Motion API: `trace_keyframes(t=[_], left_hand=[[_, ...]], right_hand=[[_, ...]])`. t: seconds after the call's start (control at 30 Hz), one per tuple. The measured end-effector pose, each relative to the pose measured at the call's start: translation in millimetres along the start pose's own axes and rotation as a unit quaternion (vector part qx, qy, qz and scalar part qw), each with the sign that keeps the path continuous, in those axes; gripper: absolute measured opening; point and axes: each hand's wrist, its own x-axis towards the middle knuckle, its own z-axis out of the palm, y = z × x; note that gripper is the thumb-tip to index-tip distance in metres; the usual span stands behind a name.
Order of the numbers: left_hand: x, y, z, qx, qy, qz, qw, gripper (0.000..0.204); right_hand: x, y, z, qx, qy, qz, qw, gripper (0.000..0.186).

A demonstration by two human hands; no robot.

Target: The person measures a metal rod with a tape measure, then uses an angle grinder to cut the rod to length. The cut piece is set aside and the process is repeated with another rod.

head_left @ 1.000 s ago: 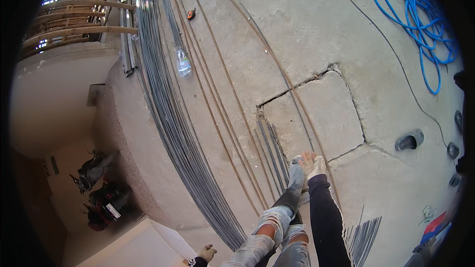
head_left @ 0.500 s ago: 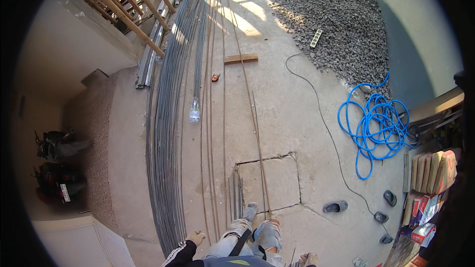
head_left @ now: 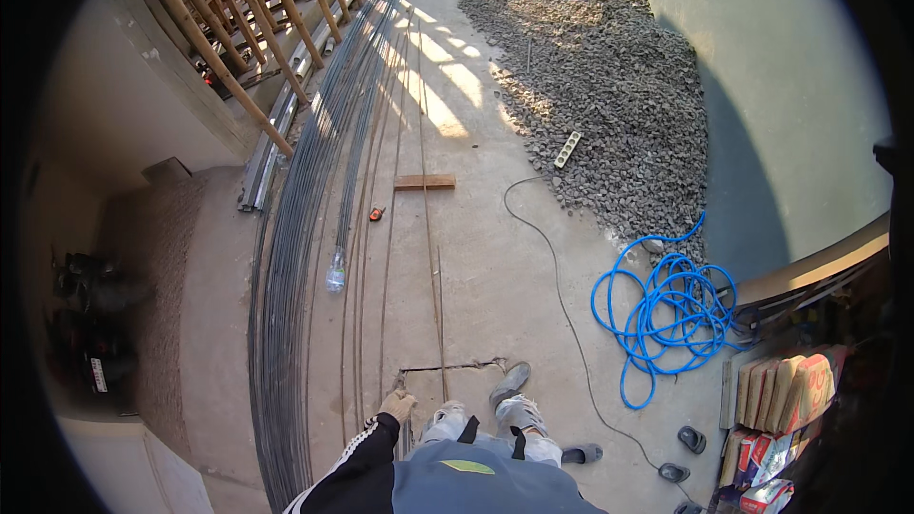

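My left hand (head_left: pixel 398 405), in a pale glove, hangs beside my left leg over thin steel rods near the cracked edge of a floor slab (head_left: pixel 457 383); its fingers are loosely bent, with nothing visible in them. My right hand is out of sight. A long bundle of grey rebar (head_left: pixel 286 324) runs along the left, with a few brown rods (head_left: pixel 371 305) beside it. Among them lie a plastic bottle (head_left: pixel 335 273), a small orange-black tool (head_left: pixel 376 214) and a short wooden plank (head_left: pixel 411 183). My shoe (head_left: pixel 510 381) rests on the concrete.
Bamboo props (head_left: pixel 267 29) and metal channels (head_left: pixel 262 171) line the upper left. Motorbikes (head_left: pixel 90 324) stand in shade at left. Gravel (head_left: pixel 600 67) holds a power strip (head_left: pixel 567 148). Blue hose (head_left: pixel 657 314), a cable (head_left: pixel 566 305), slippers (head_left: pixel 691 440) and stacked bags (head_left: pixel 781 395) are right.
My view has tilted up toward the gravel and props. My left hand has risen and moved rightward in the picture. My right hand has left view, and one foot has moved forward.
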Motion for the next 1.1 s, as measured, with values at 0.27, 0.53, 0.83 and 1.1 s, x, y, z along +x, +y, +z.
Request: trace_keyframes(t=[0.27,0.53,0.83,1.1], left_hand=[[-3.6,138.0,12.2,-0.099,0.057,0.044,0.992,0.04],[57.0,196.8,6.2,-0.342,0.148,-0.058,0.926,0.04],[192.6,265.8,-74.6,-0.51,0.151,-0.127,0.837,0.046],[223.3,340.0,-134.0,-0.434,0.231,-0.18,0.852,0.044]], right_hand=[[93.0,-322.9,-10.0,0.114,0.016,-0.096,0.989,0.018],[106.0,-585.2,157.9,0.02,-0.092,-0.209,0.973,0.024],[50.4,-679.5,392.0,-0.179,-0.18,-0.133,0.958,0.014],[52.7,-792.3,608.7,-0.387,-0.169,-0.189,0.886,0.008]])
